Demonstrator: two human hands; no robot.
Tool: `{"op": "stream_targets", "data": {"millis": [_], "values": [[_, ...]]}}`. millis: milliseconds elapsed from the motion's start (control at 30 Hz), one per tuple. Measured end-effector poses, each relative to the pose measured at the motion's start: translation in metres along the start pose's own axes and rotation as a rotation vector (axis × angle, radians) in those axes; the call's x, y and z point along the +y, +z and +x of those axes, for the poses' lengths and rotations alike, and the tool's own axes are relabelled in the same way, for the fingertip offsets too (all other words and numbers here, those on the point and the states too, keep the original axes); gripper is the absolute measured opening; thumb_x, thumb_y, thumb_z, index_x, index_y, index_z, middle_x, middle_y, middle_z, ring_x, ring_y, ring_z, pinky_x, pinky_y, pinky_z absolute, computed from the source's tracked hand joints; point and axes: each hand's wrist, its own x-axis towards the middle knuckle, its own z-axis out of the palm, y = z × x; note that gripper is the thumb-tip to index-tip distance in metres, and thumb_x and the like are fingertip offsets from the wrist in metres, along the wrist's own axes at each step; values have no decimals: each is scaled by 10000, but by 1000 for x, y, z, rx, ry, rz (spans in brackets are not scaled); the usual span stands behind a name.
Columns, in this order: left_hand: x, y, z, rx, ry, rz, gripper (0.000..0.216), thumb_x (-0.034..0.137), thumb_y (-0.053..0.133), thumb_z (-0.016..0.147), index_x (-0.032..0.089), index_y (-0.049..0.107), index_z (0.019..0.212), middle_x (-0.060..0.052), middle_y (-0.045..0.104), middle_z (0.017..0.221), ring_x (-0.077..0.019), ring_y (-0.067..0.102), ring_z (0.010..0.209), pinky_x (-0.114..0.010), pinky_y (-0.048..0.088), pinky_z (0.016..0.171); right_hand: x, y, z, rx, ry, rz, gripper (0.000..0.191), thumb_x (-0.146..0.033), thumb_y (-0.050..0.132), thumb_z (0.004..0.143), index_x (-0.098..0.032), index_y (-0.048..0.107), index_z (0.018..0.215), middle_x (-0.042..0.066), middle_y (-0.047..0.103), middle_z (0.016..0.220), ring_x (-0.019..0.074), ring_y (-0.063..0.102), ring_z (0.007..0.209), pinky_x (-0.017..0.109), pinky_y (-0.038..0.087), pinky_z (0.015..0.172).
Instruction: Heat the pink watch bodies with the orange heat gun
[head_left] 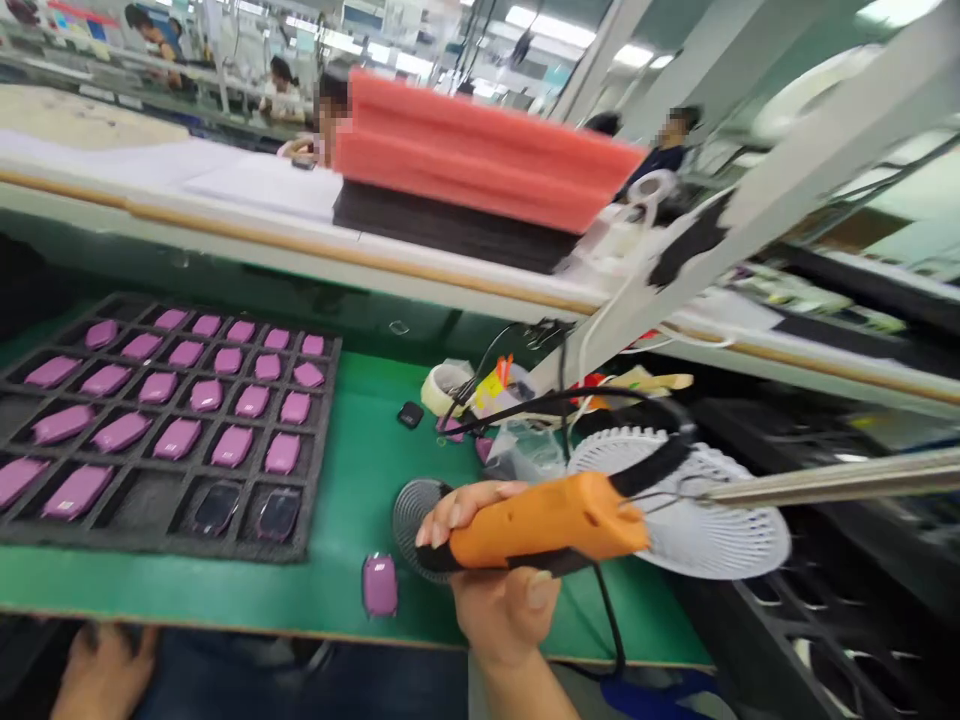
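My right hand is wrapped around an orange and black corded power tool, held above the green table mat. Its working tip is hidden by my fingers. A round grey ridged disc shows just behind my fingertips. To the left of that hand, a purple watch-like case lies on the mat, apart from the tool. At bottom left, below the table edge, my left hand holds nothing, fingers apart.
A black compartment tray at left holds many purple cases, two dark-faced. A white slotted basket, tape roll, cables and plastic bag lie right of centre. Red foam sits on the shelf. A metal bar juts in from the right.
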Motion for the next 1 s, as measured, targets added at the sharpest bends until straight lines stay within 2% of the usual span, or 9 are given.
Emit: {"op": "stream_targets", "data": {"millis": [67,100,167,233,333,433,533,700,1000], "values": [[9,1,-15,-65,0,45,489,529,634,1010,122,753,1253,-255,749,1366,-510,705,1361,-693,587,1103,-7,2,3,6,-1,-19,476,-674,828,896,-337,666,1191,-25,659,894,176,673,663,369,609,564],[18,-3,-24,-109,66,40,407,438,569,1036,132,771,1213,-234,789,1295,-464,759,1283,-638,611,1087,-9,3,4,6,-1,-27,444,-644,836,898,-338,680,1181,-26,663,898,174,671,645,374,610,554],[49,-21,-44,-196,348,-100,339,335,483,1102,236,795,1190,-105,851,1162,-321,840,1063,-467,675,951,-11,4,5,11,-2,-23,411,-608,843,898,-343,702,1178,-35,659,878,159,644,589,353,585,514],[92,-49,-59,-147,679,-331,275,245,517,1118,269,787,1158,-43,844,1011,-210,821,874,-324,660,817,-11,5,4,19,-1,-12,415,-609,854,886,-347,715,1176,-44,650,849,150,622,554,332,556,490],[157,-93,-66,0,1063,-566,286,93,568,1049,214,730,1251,-52,785,916,-191,741,813,-325,632,799,-10,7,2,13,31,-11,494,-675,876,842,-352,707,1176,-48,641,825,161,617,547,342,549,491],[206,-109,-56,87,1038,-521,294,116,594,1062,171,705,1329,-134,786,1162,-253,743,1051,-412,641,934,-7,8,1,9,61,-14,573,-766,862,813,-364,679,1178,-52,625,810,172,600,542,352,535,483],[230,-98,-42,73,984,-349,268,203,643,1077,166,714,1332,-178,719,1433,-328,691,1284,-497,612,1034,-3,9,-1,0,68,-14,561,-790,824,841,-373,673,1186,-48,625,819,173,602,556,347,529,491],[233,-76,-34,137,1014,-368,210,221,679,1085,214,750,1283,-113,768,1346,-295,696,1256,-476,566,996,-2,9,-3,-31,101,3,523,-767,843,842,-394,705,1182,-50,645,840,176,626,591,341,534,509],[233,-77,-35,159,1001,-403,211,223,725,1058,211,776,1262,-118,777,1317,-288,707,1247,-471,568,997,-1,10,-6,-56,140,-35,539,-798,820,841,-402,674,1176,-57,613,849,168,589,604,354,525,561]]}}
